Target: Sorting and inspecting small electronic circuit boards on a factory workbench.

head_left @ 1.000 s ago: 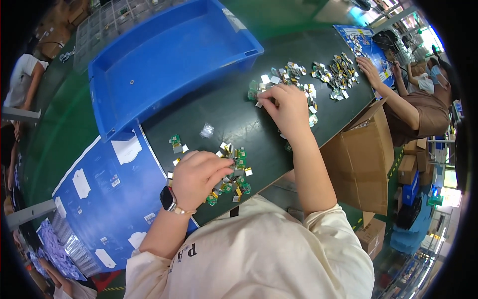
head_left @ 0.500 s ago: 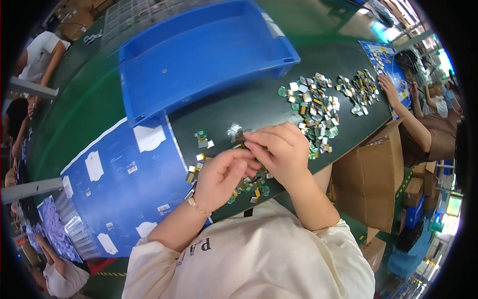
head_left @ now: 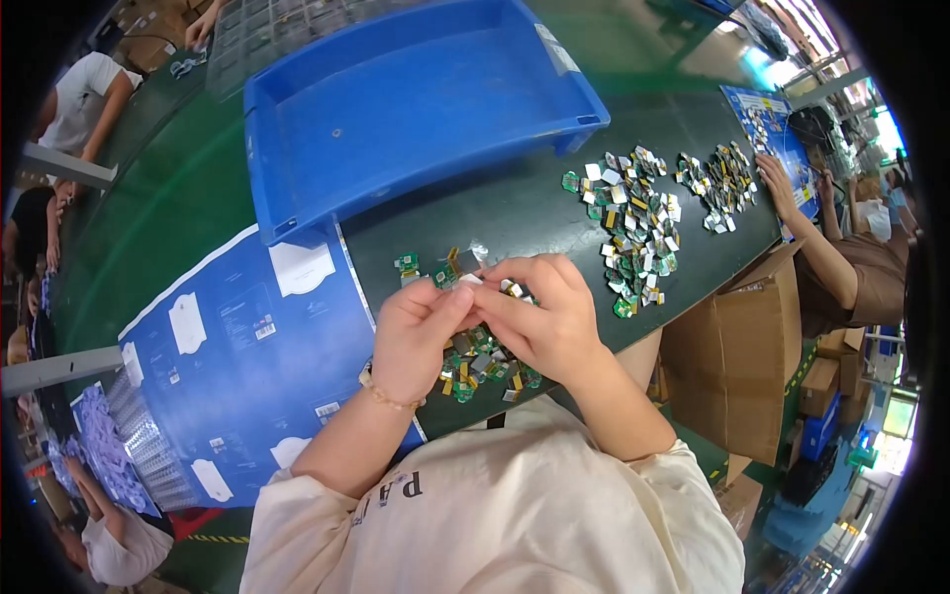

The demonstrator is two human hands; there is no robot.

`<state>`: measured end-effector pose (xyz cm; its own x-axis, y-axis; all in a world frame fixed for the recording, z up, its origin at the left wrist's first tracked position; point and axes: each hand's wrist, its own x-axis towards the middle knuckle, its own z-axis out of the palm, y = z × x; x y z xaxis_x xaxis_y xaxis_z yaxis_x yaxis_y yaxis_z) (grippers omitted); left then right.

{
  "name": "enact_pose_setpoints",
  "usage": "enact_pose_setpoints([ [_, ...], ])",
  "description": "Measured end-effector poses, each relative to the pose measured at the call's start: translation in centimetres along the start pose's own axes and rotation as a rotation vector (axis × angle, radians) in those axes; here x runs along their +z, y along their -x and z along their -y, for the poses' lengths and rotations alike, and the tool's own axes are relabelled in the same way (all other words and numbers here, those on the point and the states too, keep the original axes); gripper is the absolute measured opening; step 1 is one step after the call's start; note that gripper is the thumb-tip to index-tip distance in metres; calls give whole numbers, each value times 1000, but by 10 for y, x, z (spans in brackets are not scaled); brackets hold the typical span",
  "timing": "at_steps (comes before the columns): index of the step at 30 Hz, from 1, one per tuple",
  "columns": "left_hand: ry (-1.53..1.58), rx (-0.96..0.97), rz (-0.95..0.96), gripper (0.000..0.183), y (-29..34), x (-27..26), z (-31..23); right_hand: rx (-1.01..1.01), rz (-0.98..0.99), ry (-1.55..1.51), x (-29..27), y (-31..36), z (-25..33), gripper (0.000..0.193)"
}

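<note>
Right hand (head_left: 550, 312) has come over from middle pile (head_left: 638, 223) to meet left hand (head_left: 414, 332) since one second ago. Head view, watched from my distant post: fingertips of both hands clamped on one white piece (head_left: 471, 281), small, pale, above near pile (head_left: 477, 362) on table (head_left: 539, 218). Fingers cover most of it; long axis and pointing direction I cannot tell. Green board (head_left: 444, 276) just beyond; whether joined, unclear. I count three piles, including far pile (head_left: 722, 183), plus one large blue bin (head_left: 416, 109).
</note>
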<state>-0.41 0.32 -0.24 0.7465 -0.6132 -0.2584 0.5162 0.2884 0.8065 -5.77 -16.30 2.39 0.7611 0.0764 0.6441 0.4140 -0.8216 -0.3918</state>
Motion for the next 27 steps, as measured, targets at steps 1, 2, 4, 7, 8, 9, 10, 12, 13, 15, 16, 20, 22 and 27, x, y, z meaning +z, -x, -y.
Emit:
enact_pose_setpoints([
  [1, -30, 3, -7, 24, 0, -3, 1, 2, -1, 1, 1, 2, -1, 35],
  [2, -31, 1, -7, 24, -1, -5, 1, -18, -25, 25, 3, 4, -2, 35],
  [4, -154, 2, 14, 23, -2, -4, -3, -37, -51, 50, 4, 6, -3, 36],
  [7, -118, 1, -35, 22, -1, 14, -11, -1, -79, 54, 5, 8, -4, 36],
  [8, -119, 1, -35, 22, -1, 13, -10, 45, -74, 74, 5, 11, -3, 35],
  [9, -214, 18, -2, 21, -2, 10, -8, 90, -69, 95, 5, 13, -3, 34],
  [10, -309, 35, 32, 20, -2, 7, -6, 91, -70, 95, 5, 15, -3, 34],
  [12, -305, 16, 47, 20, -1, 2, -4, 68, -93, 92, 5, 17, -4, 35],
  [13, -299, -2, 60, 19, -2, 0, -2, 69, -93, 93, 5, 17, -5, 35],
  [15, -305, 46, 85, 19, -4, -3, 1, 46, -139, 73, 4, 16, -6, 36],
  [16, -310, 94, 109, 19, -4, -2, 0, 48, -139, 73, 2, 16, -6, 36],
  [20, -232, 16, 59, 19, -2, 2, -4, 119, -64, 41, -1, 14, -4, 32],
  [22, -156, -32, 83, 19, -4, -3, 0, 136, -58, 33, -1, 14, -3, 31],
  [27, -75, -49, 113, 19, -4, 2, -1, 111, -139, 53, 3, 20, -4, 27],
])
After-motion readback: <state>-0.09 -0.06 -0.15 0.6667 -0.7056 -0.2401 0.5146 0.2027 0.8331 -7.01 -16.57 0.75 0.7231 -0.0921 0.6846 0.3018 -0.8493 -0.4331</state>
